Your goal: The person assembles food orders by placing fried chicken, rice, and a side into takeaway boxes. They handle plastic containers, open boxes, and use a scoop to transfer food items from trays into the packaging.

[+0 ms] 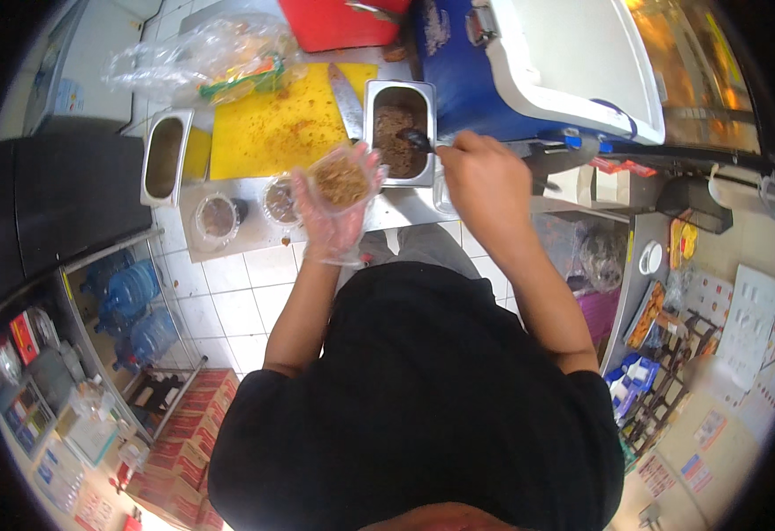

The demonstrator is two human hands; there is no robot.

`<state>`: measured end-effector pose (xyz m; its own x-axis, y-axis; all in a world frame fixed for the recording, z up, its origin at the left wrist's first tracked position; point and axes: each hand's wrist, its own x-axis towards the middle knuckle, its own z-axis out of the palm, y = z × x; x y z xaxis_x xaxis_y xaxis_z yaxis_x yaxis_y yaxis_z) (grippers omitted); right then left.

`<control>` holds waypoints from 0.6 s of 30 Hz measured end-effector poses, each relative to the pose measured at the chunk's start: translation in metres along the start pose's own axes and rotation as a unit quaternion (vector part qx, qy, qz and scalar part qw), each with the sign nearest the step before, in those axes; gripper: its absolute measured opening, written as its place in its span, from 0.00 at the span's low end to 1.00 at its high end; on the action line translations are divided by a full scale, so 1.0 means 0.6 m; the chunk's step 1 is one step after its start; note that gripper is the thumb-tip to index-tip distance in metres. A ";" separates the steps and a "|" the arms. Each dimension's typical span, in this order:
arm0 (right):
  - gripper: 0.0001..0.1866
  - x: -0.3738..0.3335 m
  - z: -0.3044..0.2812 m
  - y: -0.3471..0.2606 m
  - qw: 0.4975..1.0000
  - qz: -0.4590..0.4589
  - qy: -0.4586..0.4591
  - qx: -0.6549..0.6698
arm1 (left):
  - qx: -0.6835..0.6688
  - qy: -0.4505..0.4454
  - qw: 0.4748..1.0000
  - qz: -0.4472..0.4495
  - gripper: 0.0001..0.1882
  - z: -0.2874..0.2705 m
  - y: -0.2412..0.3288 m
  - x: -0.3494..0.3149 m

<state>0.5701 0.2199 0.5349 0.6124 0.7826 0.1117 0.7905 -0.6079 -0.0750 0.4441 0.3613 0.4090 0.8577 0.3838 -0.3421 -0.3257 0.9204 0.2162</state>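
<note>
My left hand (pixel 334 212), in a clear plastic glove, holds up a small clear plastic container (pixel 341 180) with brown crumbly food in it. Bare and closed, my right hand (pixel 485 177) grips a dark spoon (pixel 416 139). The spoon's bowl dips into a steel pan (pixel 402 181), which holds ground brown food (pixel 393 124). Just left of the pan, a knife (pixel 346 102) rests on a yellow cutting board (pixel 255 133) strewn with brown crumbs. Two clear round tubs stand near the table's front edge: one tub (pixel 218 219) at left, another tub (pixel 280 200) beside my left hand.
An upright steel pan (pixel 165 159) stands left of the board. Behind it lies a crumpled clear plastic bag (pixel 219 57). A red container (pixel 334 25) is at the back, and a blue-and-white cooler (pixel 529 97) fills the back right. Blue water jugs (pixel 131 296) sit on a low left rack.
</note>
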 end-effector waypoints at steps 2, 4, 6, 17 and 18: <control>0.05 0.019 0.045 -0.002 0.997 -0.006 -0.057 -0.052 | 0.033 -0.003 0.999 -0.008 0.46 -0.007 0.011 -0.008; 0.05 0.044 0.071 -0.014 0.989 -0.021 -0.129 -0.063 | 0.073 -0.001 0.997 -0.010 0.46 -0.009 0.015 -0.021; 0.06 0.064 0.165 -0.021 0.997 -0.009 -0.040 -0.063 | 0.143 0.027 0.989 0.035 0.46 -0.004 0.013 -0.036; 0.49 -0.301 -0.031 0.132 0.896 -0.090 0.107 0.422 | 0.334 -0.037 0.942 0.007 0.40 0.172 -0.185 -0.191; 0.53 -0.344 -0.027 0.153 0.894 -0.079 0.136 0.420 | 0.350 0.001 0.936 -0.035 0.39 0.168 -0.234 -0.193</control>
<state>0.5163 0.0006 0.5213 0.5573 0.7189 0.4153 0.6648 -0.0868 -0.7419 0.4309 0.1800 0.5104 0.8664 0.3258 -0.3783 0.0713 0.6693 0.7396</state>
